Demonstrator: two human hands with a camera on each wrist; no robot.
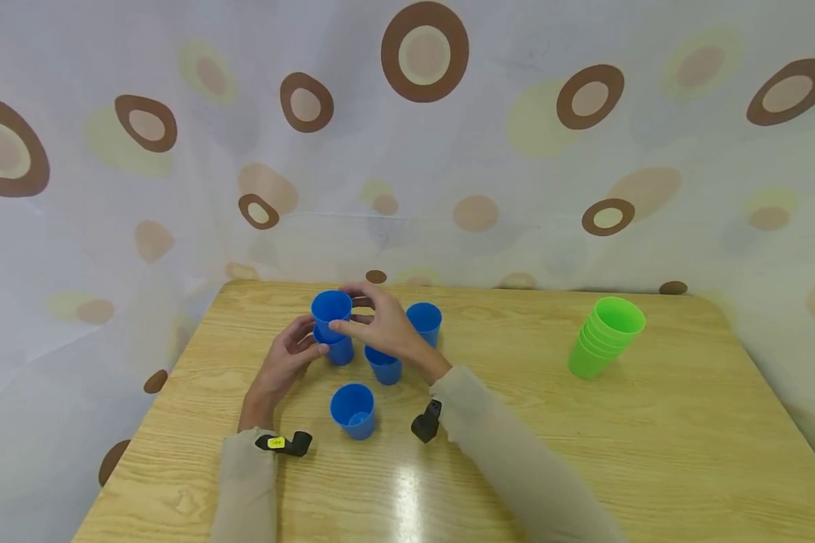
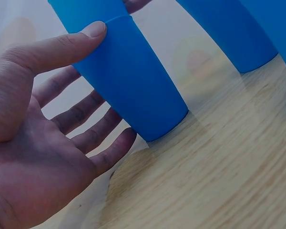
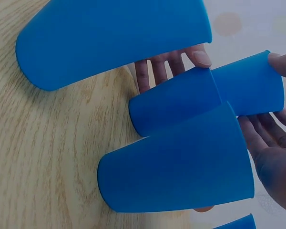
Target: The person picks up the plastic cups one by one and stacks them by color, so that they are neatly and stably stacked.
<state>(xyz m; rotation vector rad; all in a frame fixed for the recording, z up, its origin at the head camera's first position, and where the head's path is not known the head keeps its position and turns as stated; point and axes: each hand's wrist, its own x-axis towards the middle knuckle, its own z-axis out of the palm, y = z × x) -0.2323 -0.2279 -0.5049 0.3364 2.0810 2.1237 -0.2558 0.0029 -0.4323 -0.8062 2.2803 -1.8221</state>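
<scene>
Closely facing, hands hold stacked blue cups, right higher.

Screened-off tabletop workspace (room type unclear): wood-grain table, ring-patterned sheeting on three sides.

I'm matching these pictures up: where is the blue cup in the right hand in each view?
Head: the upper cup is left of centre, in the right hand.
Left wrist: upper cup at the top edge, partly cut off.
Right wrist: upper cup toward the right edge.
Shared landmark: the lower cup directly beneath it.
</scene>
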